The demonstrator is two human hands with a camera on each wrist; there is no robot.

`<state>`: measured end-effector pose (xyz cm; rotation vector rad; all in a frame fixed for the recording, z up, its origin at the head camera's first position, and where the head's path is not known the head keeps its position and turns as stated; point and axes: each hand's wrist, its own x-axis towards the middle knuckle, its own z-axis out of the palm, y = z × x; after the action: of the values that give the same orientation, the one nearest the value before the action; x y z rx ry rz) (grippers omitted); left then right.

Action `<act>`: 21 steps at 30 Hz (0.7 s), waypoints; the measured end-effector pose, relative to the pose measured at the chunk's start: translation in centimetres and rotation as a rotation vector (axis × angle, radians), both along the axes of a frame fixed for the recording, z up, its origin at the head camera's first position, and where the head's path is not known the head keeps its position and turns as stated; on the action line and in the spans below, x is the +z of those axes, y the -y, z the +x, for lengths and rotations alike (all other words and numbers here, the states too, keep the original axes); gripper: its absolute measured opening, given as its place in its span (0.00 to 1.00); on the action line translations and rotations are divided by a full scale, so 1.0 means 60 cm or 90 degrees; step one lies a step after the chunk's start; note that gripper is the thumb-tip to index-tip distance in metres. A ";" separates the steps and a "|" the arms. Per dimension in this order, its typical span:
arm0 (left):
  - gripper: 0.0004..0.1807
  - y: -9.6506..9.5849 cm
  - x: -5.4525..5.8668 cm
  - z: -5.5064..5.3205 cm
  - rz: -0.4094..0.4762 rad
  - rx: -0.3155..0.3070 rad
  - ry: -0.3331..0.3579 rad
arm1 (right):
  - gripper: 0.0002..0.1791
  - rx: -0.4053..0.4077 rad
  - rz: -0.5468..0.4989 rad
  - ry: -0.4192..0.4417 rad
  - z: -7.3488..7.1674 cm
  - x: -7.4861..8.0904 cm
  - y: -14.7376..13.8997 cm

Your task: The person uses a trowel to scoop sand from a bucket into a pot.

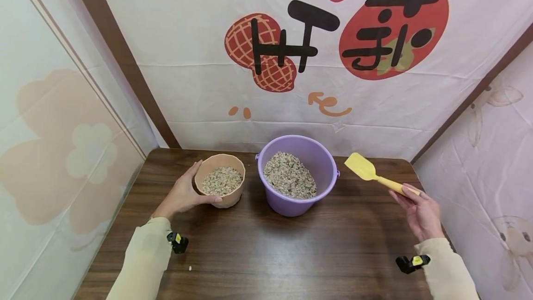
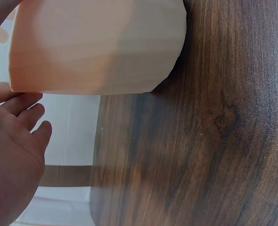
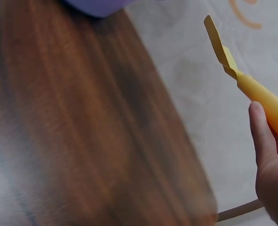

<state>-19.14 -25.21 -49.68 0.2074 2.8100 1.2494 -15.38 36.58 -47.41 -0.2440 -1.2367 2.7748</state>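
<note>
A peach-coloured pot [image 1: 225, 201] with small pale pebbly grains inside stands at the left of the table. My left hand [image 1: 186, 192] grips it from the left, thumb on the near side and fingers at the far rim. In the left wrist view the pot's faceted wall [image 2: 96, 56] fills the top, with the left hand [image 2: 16, 146] beside it. My right hand [image 1: 422, 212] holds a yellow toy shovel [image 1: 361, 166] by its handle, raised above the table's right side. The right wrist view shows the shovel [image 3: 264, 96] edge-on, its blade bare, and the right hand [image 3: 271, 174] around the handle.
A purple bucket [image 1: 287, 206] partly filled with similar grains stands between the hands, towards the table's back edge. One pale grain [image 1: 190, 268] lies on the dark wooden table [image 1: 266, 263] near the left forearm. Printed cloth walls [image 1: 200, 101] rise behind and at both sides.
</note>
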 end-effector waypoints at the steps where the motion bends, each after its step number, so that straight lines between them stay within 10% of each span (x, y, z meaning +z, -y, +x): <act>1: 0.74 0.000 0.000 0.000 0.001 0.000 -0.001 | 0.13 0.004 0.006 0.009 0.001 -0.008 -0.001; 21: 0.74 0.000 -0.001 -0.001 0.002 0.001 -0.001 | 0.14 0.041 0.015 0.091 0.013 -0.121 -0.008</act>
<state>-19.18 -25.18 -49.74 0.2068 2.8095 1.2546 -14.57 37.05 -54.68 -0.4153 -1.3314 2.8384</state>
